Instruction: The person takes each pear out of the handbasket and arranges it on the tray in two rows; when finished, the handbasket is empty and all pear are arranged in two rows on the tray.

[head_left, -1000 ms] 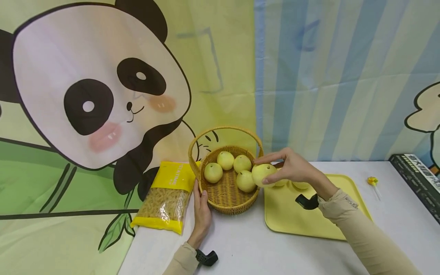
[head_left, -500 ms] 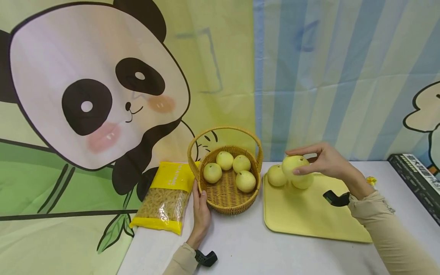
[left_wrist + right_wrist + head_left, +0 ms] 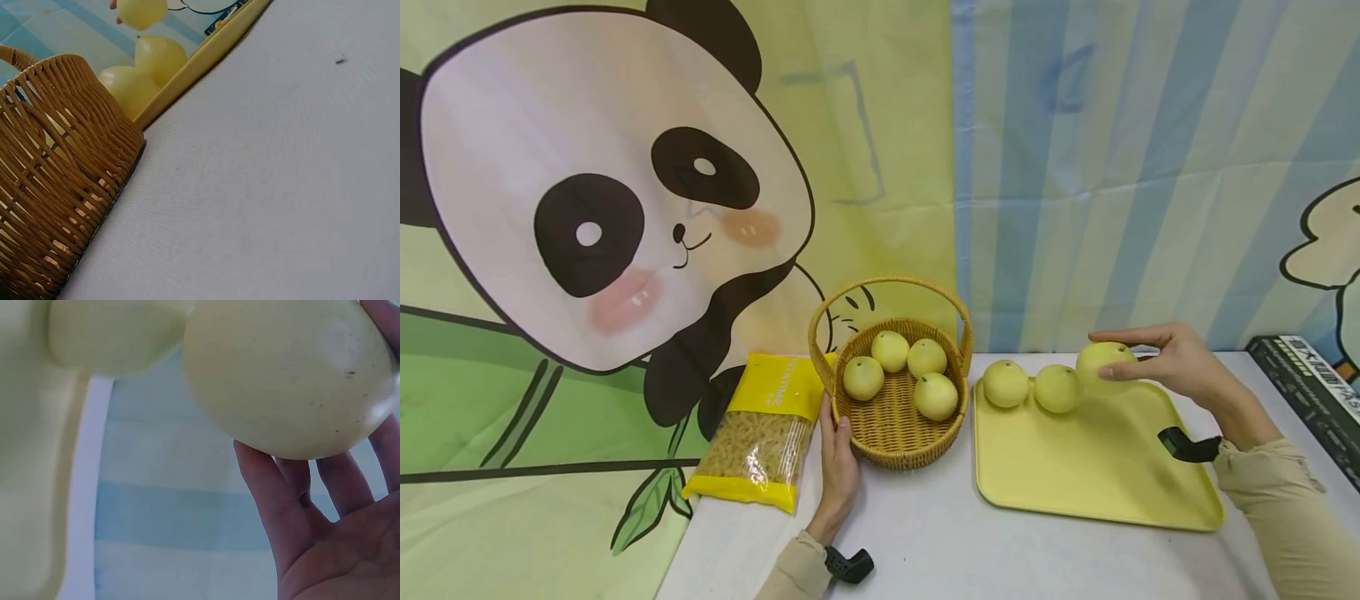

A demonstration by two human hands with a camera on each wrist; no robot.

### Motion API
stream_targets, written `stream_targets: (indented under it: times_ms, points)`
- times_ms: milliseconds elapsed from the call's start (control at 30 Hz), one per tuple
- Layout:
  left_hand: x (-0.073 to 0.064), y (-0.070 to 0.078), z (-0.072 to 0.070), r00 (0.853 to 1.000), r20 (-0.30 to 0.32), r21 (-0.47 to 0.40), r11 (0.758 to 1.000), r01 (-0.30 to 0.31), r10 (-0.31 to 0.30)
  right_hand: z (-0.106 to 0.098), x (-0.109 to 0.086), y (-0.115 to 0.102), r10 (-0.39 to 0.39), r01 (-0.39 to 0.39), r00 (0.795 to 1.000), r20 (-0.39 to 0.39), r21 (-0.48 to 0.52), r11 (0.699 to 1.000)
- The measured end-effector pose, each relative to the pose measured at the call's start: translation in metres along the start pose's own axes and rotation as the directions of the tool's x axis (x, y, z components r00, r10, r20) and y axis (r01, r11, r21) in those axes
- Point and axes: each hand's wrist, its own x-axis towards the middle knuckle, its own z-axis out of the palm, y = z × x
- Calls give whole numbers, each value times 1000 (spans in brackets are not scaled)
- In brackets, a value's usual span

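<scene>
My right hand (image 3: 1183,362) pinches a pale yellow pear (image 3: 1105,361) between thumb and fingers, above the far edge of the yellow tray (image 3: 1097,467). Up close in the right wrist view, that pear (image 3: 287,375) shows small dark specks. Two more pears, a left one (image 3: 1006,383) and a right one (image 3: 1058,388), sit along the tray's far side. My left hand (image 3: 838,467) rests against the left side of a wicker basket (image 3: 902,457), fingers fairly straight. Several pears (image 3: 936,396) lie inside the basket. The left wrist view shows its woven wall (image 3: 69,144).
A yellow bag of pasta (image 3: 760,442) lies left of the basket. On the right edge of the white table (image 3: 940,533) is a black box (image 3: 1311,400). A printed curtain (image 3: 880,167) hangs behind.
My right hand has carried the pear rightward from the basket's right rim, past the two tray pears, to the tray's far side. My left hand and the basket have stayed put.
</scene>
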Motion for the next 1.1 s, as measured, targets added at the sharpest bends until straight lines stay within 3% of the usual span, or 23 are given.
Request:
stream_targets:
  times_ms: [167, 500, 733, 1100]
  points:
    - [0, -1, -1, 1000, 3, -5, 1000, 3, -3, -6, -3, 20, 39, -40, 999, -29, -32, 999]
    - [0, 0, -1, 1000, 6, -12, 1000, 1, -1, 0, -2, 56, 89, -89, 996, -9, -36, 995]
    - [-1, -1, -1, 1000, -1, -6, 1000, 3, -3, 6, -2, 69, 119, -118, 993, 13, -85, 989]
    - [0, 2, 0, 1000, 1, -9, 1000, 5, -5, 11, 0, 85, 110, -109, 994, 9, -75, 991]
